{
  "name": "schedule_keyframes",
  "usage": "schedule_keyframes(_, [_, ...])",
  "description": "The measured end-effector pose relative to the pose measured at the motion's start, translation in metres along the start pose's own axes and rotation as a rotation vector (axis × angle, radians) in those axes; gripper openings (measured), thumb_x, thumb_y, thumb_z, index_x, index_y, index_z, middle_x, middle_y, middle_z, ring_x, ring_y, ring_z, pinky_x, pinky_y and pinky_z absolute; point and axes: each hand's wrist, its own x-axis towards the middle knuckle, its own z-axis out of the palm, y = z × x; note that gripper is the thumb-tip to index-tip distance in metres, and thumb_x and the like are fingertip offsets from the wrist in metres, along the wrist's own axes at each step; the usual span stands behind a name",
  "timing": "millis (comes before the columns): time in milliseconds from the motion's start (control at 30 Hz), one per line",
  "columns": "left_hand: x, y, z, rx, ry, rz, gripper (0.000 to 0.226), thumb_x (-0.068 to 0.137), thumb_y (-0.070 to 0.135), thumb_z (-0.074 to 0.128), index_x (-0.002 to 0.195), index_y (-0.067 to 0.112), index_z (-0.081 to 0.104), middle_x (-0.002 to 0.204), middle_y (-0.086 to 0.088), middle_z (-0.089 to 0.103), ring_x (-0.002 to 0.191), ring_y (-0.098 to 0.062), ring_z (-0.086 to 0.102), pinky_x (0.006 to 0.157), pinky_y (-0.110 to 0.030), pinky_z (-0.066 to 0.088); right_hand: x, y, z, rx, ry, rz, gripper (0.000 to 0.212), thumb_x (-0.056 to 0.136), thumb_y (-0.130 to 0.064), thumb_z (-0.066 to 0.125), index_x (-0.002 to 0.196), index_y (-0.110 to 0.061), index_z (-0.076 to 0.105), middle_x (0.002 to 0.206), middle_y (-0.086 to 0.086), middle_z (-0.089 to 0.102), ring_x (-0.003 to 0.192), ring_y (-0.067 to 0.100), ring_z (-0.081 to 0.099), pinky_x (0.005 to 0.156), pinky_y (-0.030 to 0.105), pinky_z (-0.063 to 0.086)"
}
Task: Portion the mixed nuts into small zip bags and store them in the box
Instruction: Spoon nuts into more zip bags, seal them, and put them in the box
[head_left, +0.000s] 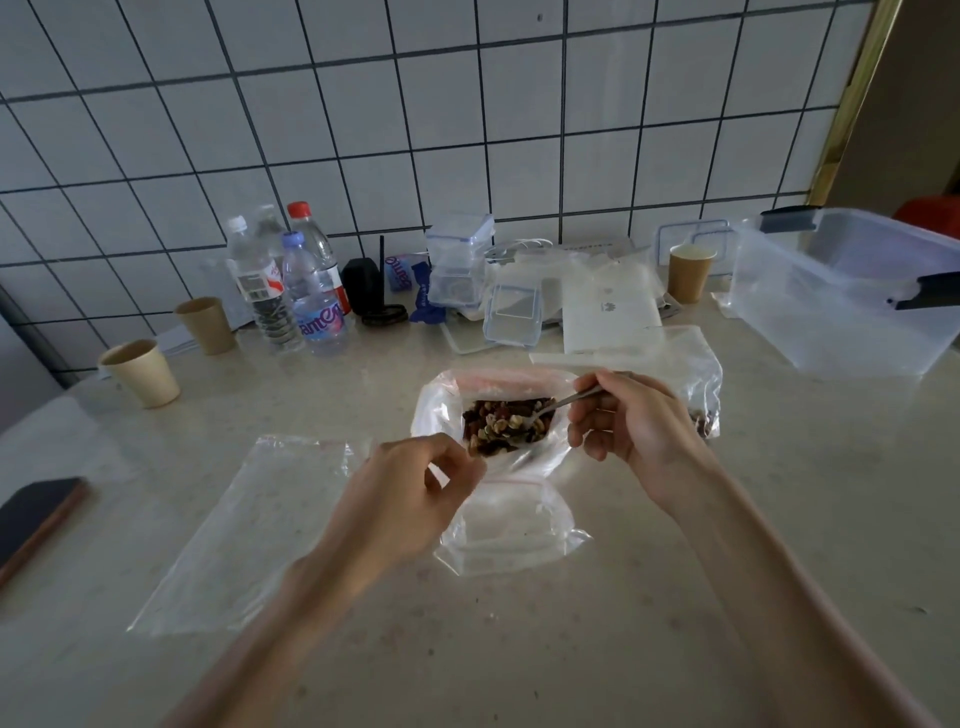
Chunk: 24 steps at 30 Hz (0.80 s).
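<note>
Over the counter (623, 597), left hand (410, 499) pinches small zip bag (509, 530); right hand (634, 421) grips spoon (558, 402) in nuts (506, 423).

Thin, glossy clear plastic on the small zip bag (511, 525), crinkled and catching light. The spoon (563, 401) gleams metallic. Countertop (649, 597) looks smooth, speckled stone, softly matt. Upper right, the storage box (852, 306) is translucent plastic; paper cups (143, 373) at left look matt.
</note>
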Motion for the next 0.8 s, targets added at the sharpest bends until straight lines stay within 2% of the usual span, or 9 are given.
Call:
schedule_keyframes(67, [-0.002,-0.003,0.005,-0.026,-0.053,-0.043,0.026,0.090,0.063,0.066,0.091,0.038,0.074,0.087,0.030,0.071,0.067,0.004,0.069,0.064,-0.023,0.053,-0.002,-0.004,-0.003,-0.020,-0.055,0.008,0.031,0.108,-0.014,0.043,0.092,-0.002,0.066,0.068,0.017,0.065,0.053,0.030,0.060,0.044,0.030,0.037])
schedule_keyframes(167, [0.000,-0.006,0.009,-0.036,-0.080,-0.067,0.012,0.090,0.050,0.074,0.088,0.038,0.074,0.083,0.025,0.072,0.064,0.001,0.070,0.064,-0.020,0.052,-0.006,-0.009,-0.009,-0.114,-0.166,0.034,0.032,0.108,-0.016,0.044,0.091,-0.002,0.067,0.069,0.017,0.063,0.054,0.028,0.059,0.044,0.031,0.039])
schedule_keyframes(333, [0.007,-0.006,0.006,-0.160,-0.112,-0.110,0.007,0.092,0.036,0.077,0.086,0.034,0.077,0.076,0.017,0.075,0.053,-0.007,0.070,0.053,-0.010,0.044,-0.010,-0.016,-0.016,-0.401,-0.434,-0.032,0.033,0.111,-0.024,0.044,0.100,-0.001,0.065,0.076,0.014,0.066,0.068,0.028,0.064,0.052,0.031,0.045])
schedule_keyframes(467, [0.007,-0.006,0.005,-0.180,-0.115,-0.141,0.007,0.092,0.036,0.077,0.085,0.035,0.077,0.079,0.017,0.075,0.050,-0.010,0.070,0.050,-0.010,0.044,-0.015,-0.021,-0.019,-0.437,-0.578,-0.113,0.032,0.109,-0.029,0.046,0.098,-0.006,0.066,0.081,0.016,0.066,0.076,0.029,0.066,0.059,0.033,0.047])
schedule_keyframes(633, [0.003,-0.006,0.006,-0.167,-0.107,-0.133,0.010,0.092,0.039,0.076,0.082,0.038,0.075,0.077,0.017,0.074,0.051,-0.009,0.070,0.049,-0.012,0.044,-0.012,-0.019,-0.021,-0.416,-0.524,-0.197,0.031,0.110,-0.022,0.044,0.095,-0.007,0.066,0.078,0.016,0.066,0.072,0.029,0.065,0.058,0.034,0.044])
schedule_keyframes(700, [0.002,-0.006,0.005,-0.108,-0.091,-0.110,0.009,0.091,0.046,0.075,0.084,0.039,0.076,0.079,0.022,0.073,0.058,-0.004,0.070,0.053,-0.010,0.044,-0.010,-0.016,-0.018,-0.358,-0.440,-0.204,0.030,0.111,-0.019,0.043,0.094,-0.008,0.065,0.076,0.018,0.065,0.069,0.030,0.064,0.055,0.033,0.043])
schedule_keyframes(800, [0.004,-0.006,-0.003,-0.050,-0.049,-0.066,0.021,0.087,0.058,0.071,0.088,0.039,0.078,0.080,0.025,0.074,0.070,0.004,0.069,0.060,-0.010,0.049,-0.005,-0.007,-0.011,-0.273,-0.260,-0.195,0.029,0.111,-0.017,0.043,0.094,-0.005,0.063,0.071,0.018,0.065,0.063,0.029,0.062,0.050,0.033,0.040])
